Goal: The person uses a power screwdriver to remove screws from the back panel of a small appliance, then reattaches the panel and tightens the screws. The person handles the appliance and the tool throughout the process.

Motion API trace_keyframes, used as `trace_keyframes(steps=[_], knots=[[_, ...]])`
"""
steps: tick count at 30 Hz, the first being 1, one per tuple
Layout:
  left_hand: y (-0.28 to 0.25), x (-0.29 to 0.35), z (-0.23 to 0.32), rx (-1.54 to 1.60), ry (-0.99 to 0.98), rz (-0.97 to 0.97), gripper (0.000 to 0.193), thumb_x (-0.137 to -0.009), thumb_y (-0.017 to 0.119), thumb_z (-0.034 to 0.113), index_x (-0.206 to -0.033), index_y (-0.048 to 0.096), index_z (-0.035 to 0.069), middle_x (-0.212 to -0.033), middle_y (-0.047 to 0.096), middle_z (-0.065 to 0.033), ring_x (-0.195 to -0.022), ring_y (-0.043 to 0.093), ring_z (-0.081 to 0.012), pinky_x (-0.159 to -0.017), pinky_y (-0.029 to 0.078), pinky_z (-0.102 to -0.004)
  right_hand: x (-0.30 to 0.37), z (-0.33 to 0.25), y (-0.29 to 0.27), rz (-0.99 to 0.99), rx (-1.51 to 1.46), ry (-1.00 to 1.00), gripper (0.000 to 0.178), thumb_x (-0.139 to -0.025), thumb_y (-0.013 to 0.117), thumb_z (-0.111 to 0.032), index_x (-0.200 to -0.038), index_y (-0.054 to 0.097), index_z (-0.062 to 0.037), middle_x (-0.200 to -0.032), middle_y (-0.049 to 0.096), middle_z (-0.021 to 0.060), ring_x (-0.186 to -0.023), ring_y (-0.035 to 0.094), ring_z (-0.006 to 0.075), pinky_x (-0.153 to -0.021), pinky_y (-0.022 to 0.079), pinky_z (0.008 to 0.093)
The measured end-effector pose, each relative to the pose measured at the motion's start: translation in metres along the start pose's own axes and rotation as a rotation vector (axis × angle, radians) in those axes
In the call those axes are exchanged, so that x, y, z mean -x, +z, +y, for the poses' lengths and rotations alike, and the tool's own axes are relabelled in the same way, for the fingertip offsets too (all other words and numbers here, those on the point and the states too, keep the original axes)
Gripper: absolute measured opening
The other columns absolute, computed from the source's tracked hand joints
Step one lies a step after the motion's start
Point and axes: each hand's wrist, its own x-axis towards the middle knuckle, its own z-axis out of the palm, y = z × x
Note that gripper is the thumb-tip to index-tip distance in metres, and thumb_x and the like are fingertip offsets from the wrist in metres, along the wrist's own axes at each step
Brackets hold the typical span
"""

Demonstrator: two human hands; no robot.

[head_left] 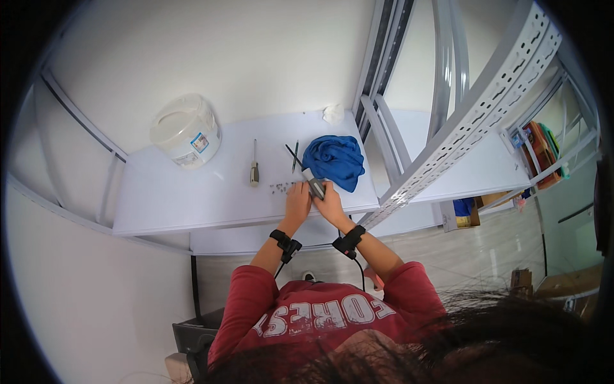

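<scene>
A screwdriver [316, 186] with a grey handle and a dark shaft is gripped by my right hand [329, 203], its shaft slanting up to the left. Close beside it, my left hand [298, 200] rests at the shelf with fingers bunched together. Whatever those fingertips may pinch is too small to make out. Several small metal pieces [281, 188], perhaps screws, lie loose at the left hand's fingers. A second screwdriver [254, 174], grey-handled, lies farther left. A thin dark green pencil-like stick [295, 157] lies beyond my hands. Bunched blue cloth [335, 160] sits just past my right hand.
A white lidded bucket [185, 131] stands at the shelf's [192, 201] back left. Crumpled white tissue [333, 114] lies at the back. A perforated grey metal upright [467, 121] rises on the right. Boxes [462, 214] and goods are farther right.
</scene>
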Motion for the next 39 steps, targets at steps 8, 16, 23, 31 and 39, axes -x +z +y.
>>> trace_keyframes(steps=[8,16,23,31,39], knots=[[-0.005,-0.002,0.004,-0.021,0.012,0.031,0.030,-0.077,0.057,0.004,-0.106,0.052,0.001,-0.095,0.051,-0.0142,-0.088,0.051,-0.0319,-0.081,0.036,-0.0428,-0.003,0.007,0.000,-0.008,-0.021,-0.038,0.040,-0.077,0.064,-0.013,-0.109,0.043,-0.0006,-0.088,0.061,0.0259,-0.082,0.061,0.0419,-0.071,0.049,0.0402],[-0.010,0.001,0.005,-0.018,0.009,0.092,0.039,-0.078,0.060,0.008,-0.115,0.050,0.001,-0.108,0.049,-0.0149,-0.099,0.047,-0.0331,-0.087,0.034,-0.0453,0.003,0.003,-0.005,-0.025,-0.054,-0.056,0.042,-0.077,0.065,-0.013,-0.111,0.042,-0.0016,-0.090,0.061,0.0234,-0.084,0.062,0.0396,-0.073,0.048,0.0388],[-0.016,0.001,0.014,-0.118,-0.003,0.220,0.044,-0.079,0.062,0.016,-0.119,0.050,0.002,-0.112,0.048,-0.0164,-0.102,0.046,-0.0334,-0.088,0.034,-0.0456,0.012,-0.005,-0.014,-0.034,-0.049,-0.013,0.044,-0.077,0.065,-0.014,-0.112,0.042,-0.0019,-0.093,0.060,0.0239,-0.087,0.061,0.0392,-0.075,0.048,0.0390],[-0.020,0.005,0.006,-0.058,-0.259,0.400,0.036,-0.085,0.056,0.013,-0.119,0.050,0.002,-0.112,0.048,-0.0168,-0.104,0.045,-0.0339,-0.087,0.034,-0.0463,0.018,-0.007,-0.026,0.061,0.019,-0.072,0.043,-0.074,0.066,-0.008,-0.110,0.044,-0.0025,-0.096,0.057,0.0242,-0.088,0.056,0.0410,-0.075,0.046,0.0428],[-0.063,0.048,0.011,-0.199,-0.455,0.621,0.018,-0.085,0.057,0.010,-0.102,0.056,0.004,-0.101,0.051,-0.0136,-0.094,0.049,-0.0295,-0.082,0.036,-0.0420,0.016,-0.023,-0.027,-0.100,-0.006,-0.286,0.044,-0.073,0.068,-0.007,-0.111,0.047,-0.0035,-0.101,0.057,0.0187,-0.090,0.057,0.0354,-0.077,0.046,0.0404]])
